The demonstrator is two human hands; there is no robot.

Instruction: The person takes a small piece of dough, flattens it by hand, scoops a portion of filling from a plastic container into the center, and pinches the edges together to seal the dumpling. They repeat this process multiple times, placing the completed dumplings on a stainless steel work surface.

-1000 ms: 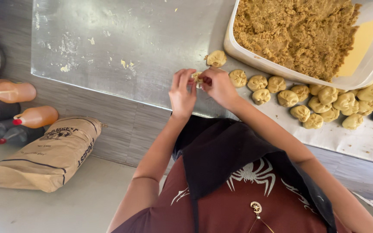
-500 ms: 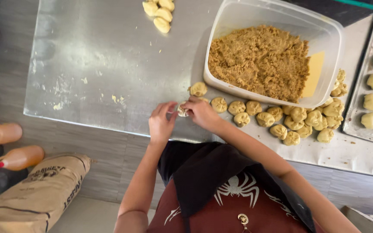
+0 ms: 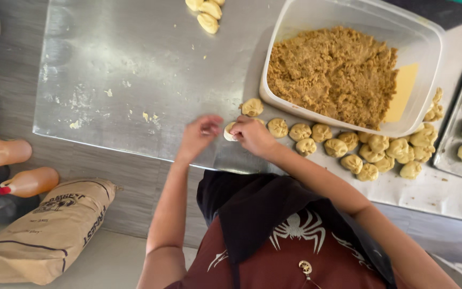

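Note:
My right hand [image 3: 253, 135] is shut on a small pale dough piece [image 3: 230, 131], held just above the steel table [image 3: 135, 64] near its front edge. My left hand [image 3: 199, 136] hovers a finger's width left of that piece, fingers loosely curled, holding nothing. Right of my hands lies a row of several filled dough balls [image 3: 348, 150] on the table. A clear plastic tub [image 3: 429, 48] of brown crumbly filling [image 3: 332, 69] stands behind them, with a yellow scraper [image 3: 402, 91] inside it.
Several shaped dough pieces [image 3: 207, 13] lie at the table's far edge. A metal tray [image 3: 455, 123] with dough rounds sits at the right. On the floor at left are a brown paper sack [image 3: 44, 235] and squeeze bottles [image 3: 28, 182].
The view has shifted so the tub sits more to the right. Both hands were pinching the dough piece together; now my left hand has drawn slightly away from it.

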